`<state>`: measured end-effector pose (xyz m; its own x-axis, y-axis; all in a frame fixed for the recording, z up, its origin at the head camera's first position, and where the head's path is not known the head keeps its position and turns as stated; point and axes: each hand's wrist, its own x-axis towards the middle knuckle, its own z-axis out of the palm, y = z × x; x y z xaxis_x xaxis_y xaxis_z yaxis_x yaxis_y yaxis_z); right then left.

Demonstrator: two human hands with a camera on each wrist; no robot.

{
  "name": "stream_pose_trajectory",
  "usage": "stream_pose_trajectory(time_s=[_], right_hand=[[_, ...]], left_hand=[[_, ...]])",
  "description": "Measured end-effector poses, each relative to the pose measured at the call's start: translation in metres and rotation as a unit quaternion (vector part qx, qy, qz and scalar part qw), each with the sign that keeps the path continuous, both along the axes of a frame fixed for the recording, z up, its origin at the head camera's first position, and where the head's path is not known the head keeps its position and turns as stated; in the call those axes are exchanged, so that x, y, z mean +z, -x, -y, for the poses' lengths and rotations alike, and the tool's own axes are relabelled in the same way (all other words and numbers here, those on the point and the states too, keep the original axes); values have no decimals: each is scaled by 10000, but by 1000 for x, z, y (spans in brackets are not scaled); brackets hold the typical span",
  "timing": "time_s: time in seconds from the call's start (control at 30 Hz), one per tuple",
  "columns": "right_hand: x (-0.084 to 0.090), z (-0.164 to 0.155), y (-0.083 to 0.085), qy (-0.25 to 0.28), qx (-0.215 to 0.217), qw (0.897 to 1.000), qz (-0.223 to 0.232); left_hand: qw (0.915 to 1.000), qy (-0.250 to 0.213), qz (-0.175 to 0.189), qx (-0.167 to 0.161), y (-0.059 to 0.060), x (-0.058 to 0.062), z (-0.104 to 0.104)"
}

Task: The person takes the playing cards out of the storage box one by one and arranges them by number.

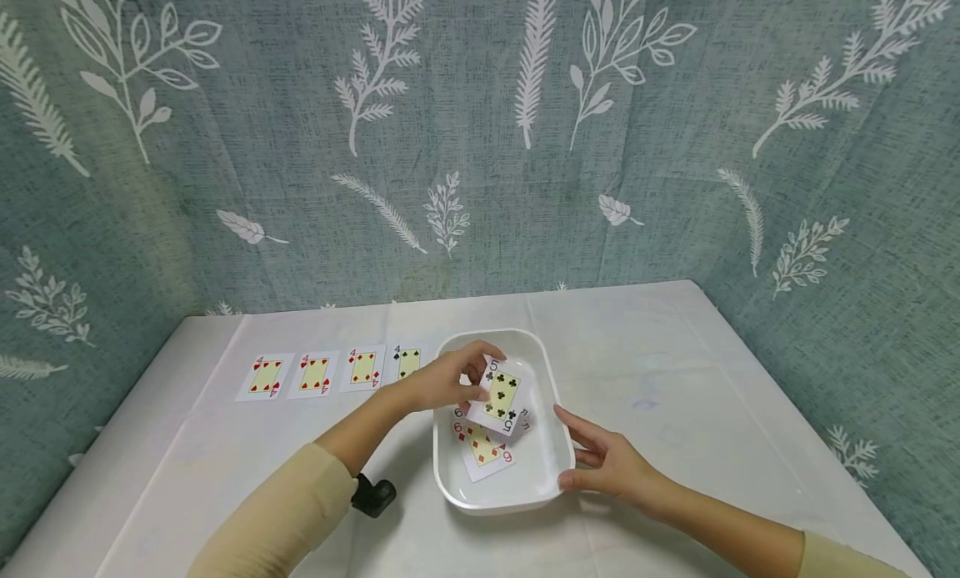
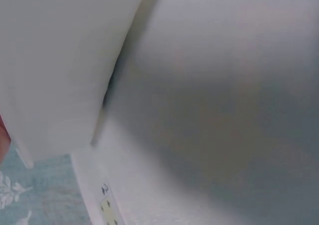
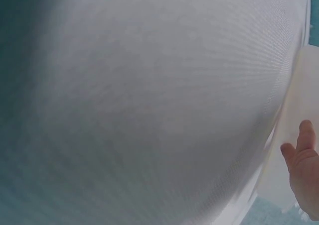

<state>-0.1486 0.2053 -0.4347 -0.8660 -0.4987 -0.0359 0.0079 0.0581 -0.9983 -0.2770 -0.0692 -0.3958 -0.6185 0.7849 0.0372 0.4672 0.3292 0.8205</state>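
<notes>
Five of clubs [image 1: 501, 394] pinched over a white tray [image 1: 551, 378], steadied from the right.

Held tilted, face up, above the tray's middle by the left hand [image 1: 448, 380], thumb and curled fingers [image 1: 480, 350] closed on the card's left edge, forearm reaching in from the lower left in a cream sleeve [image 1: 277, 515]. Below it in the tray, a red six [image 1: 482, 449] lying face up, with another card partly hidden under the five. Right hand [image 1: 604, 463] set against the tray's right rim, fingers spread and nearly straight, gripping nothing, thumb near the front corner. Left of the tray on the white worktop [image 1: 675, 378], a row of four fours [image 1: 337, 369], face up, the nearest just beside the tray.
</notes>
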Motion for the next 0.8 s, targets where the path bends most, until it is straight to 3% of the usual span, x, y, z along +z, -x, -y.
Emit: stream_pose_trajectory(time_s=[0.23, 0.43, 0.8], right_hand=[[0, 0, 0, -28, -25, 10000, 33], [-1, 0, 0, -39, -43, 10000, 58], [-1, 0, 0, 21, -28, 10000, 42]], left_hand=[[9956, -674, 336, 554, -6, -3, 5], [9902, -899, 478, 958, -12, -3, 9], [9703, -1269, 1154, 1705, -24, 3, 21]])
